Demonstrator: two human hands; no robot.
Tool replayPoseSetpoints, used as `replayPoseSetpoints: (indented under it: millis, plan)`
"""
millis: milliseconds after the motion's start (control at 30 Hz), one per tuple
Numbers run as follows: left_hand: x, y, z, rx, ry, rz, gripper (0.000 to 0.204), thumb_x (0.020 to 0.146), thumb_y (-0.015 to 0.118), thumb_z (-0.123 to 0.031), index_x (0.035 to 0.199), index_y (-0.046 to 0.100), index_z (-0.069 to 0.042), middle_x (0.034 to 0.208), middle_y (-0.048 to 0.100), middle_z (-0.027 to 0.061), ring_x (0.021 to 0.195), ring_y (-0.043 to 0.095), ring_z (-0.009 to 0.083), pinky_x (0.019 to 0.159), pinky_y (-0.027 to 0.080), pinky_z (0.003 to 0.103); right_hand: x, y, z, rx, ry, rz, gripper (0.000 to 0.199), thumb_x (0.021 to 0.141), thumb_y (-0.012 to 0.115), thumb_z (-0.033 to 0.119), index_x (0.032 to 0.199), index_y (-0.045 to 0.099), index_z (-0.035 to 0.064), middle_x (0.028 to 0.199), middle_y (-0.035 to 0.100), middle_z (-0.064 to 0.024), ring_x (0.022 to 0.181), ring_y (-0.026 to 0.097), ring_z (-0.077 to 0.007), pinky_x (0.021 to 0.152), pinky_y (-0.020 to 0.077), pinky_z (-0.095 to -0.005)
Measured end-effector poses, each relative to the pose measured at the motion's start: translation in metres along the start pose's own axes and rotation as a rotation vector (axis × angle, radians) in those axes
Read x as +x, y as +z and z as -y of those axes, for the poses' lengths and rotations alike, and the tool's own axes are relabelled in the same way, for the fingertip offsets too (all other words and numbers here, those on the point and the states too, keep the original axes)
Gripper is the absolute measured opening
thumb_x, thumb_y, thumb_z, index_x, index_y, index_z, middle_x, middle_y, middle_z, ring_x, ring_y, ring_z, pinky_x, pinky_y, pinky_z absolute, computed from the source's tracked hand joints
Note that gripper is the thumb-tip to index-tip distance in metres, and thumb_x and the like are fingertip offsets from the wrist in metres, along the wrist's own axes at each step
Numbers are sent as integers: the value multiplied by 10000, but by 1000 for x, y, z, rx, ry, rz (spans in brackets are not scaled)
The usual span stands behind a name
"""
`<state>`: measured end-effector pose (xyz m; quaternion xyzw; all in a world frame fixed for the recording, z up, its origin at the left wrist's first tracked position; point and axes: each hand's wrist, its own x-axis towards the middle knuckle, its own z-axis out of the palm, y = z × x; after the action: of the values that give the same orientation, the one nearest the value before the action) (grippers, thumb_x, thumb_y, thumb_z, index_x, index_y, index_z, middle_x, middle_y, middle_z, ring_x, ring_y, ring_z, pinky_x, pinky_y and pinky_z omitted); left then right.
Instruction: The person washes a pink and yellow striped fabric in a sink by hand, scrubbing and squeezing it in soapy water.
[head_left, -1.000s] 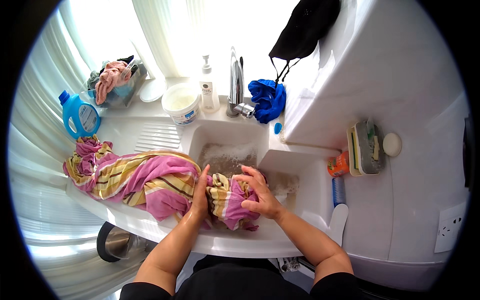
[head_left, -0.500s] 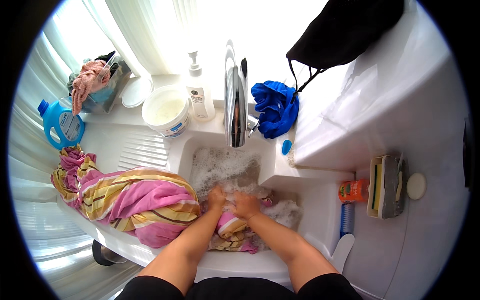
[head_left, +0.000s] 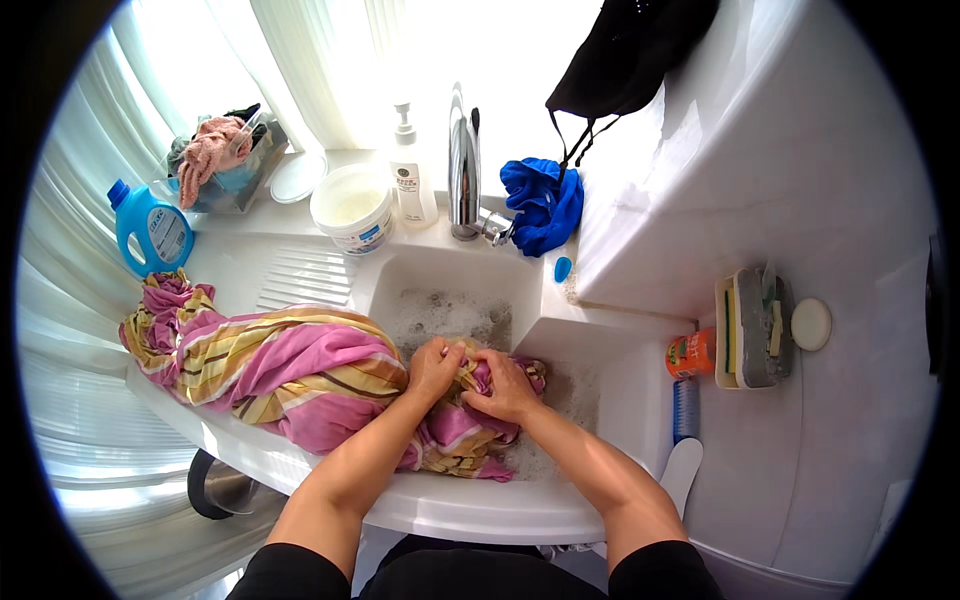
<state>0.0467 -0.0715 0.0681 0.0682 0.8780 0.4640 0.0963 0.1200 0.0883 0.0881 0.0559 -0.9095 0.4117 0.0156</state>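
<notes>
A large pink and yellow striped cloth (head_left: pixel 310 365) lies twisted over the left side of the white sink (head_left: pixel 400 280), and its other end hangs down into the sudsy water (head_left: pixel 565 390). My left hand (head_left: pixel 436 368) grips a bunched, wet part of it above the water. Close beside, my right hand (head_left: pixel 507 388) has its fingers curled into the same bunch. Both hands are closed on the fabric, whose folds hide some of the fingertips. Below my wrists, more of the cloth rests against the sink's near wall.
Behind the sink stand a chrome tap (head_left: pixel 464 180), a white tub (head_left: pixel 352 205), a pump bottle (head_left: pixel 410 180) and blue cloth (head_left: pixel 543 205). A ridged washboard (head_left: pixel 305 278) and blue detergent jug (head_left: pixel 150 230) are at left. A wall holder (head_left: pixel 752 330) with sponges hangs at right.
Both hands have risen out of the suds, lifting the bunched cloth with them. The foam has thinned, and the view has shifted slightly.
</notes>
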Motion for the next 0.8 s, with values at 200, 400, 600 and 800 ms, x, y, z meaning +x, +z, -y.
replayPoseSetpoints:
  millis: [200,400,600,800]
  plan:
    - [-123,-55,-67,10,541,-2,346,799,660,-288,1061,578,-77,1064,541,168,980,492,346,845,391,434,-95,-34,49,-165,-228,22,816,629,788,431,1311,438,151,1307,374,-180,1118,439,-390,955,367,-501]
    - [-124,2,-26,559,110,23,526,890,459,-468,1258,533,-100,1204,509,179,1108,462,380,926,357,503,-95,11,44,-479,-323,103,695,705,668,539,1231,479,127,1352,302,-193,1273,289,-397,919,280,-665]
    - [-64,29,3,378,33,5,297,883,466,-310,886,660,-85,941,625,144,955,552,358,816,416,500,-63,56,-45,-545,-450,-105,607,680,683,443,1131,463,101,1131,483,-178,1057,488,-368,873,356,-549]
    - [-2,73,77,701,49,191,228,822,533,-226,744,687,-77,797,651,146,769,624,336,669,472,440,-9,35,-26,-204,-120,-12,442,753,635,485,979,553,114,797,603,-156,718,614,-354,652,482,-466]
